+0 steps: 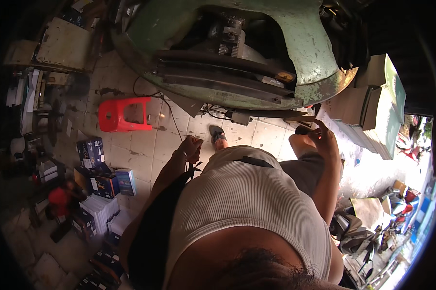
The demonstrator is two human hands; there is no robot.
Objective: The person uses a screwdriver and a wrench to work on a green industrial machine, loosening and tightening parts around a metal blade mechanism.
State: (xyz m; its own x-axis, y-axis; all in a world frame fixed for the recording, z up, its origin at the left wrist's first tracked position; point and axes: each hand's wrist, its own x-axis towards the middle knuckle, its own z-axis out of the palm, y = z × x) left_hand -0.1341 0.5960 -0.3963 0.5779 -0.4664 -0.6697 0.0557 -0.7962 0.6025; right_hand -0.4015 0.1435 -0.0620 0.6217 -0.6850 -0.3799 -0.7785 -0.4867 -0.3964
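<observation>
My left hand (192, 148) is raised left of my body, its fingers closed in a pinch. Whatever it may hold is too small to make out. A thin dark cord (173, 117) runs down from the machine toward this hand; whether they touch is unclear. Black strap ends (194, 169) hang just below its wrist. On the other side, my right hand (324, 140) is lifted beside my thigh with the fingers curled together; their grip is hidden. A large green metal machine (310, 53) with a curved rim stands in front of both hands, apart from them.
A red plastic stool (112, 116) is on the tiled floor at the left. Boxes (103, 185) and paper stacks (100, 208) crowd the lower left. Thick paper stacks (372, 113) stand right of the machine. Motorbikes (360, 227) are at the lower right.
</observation>
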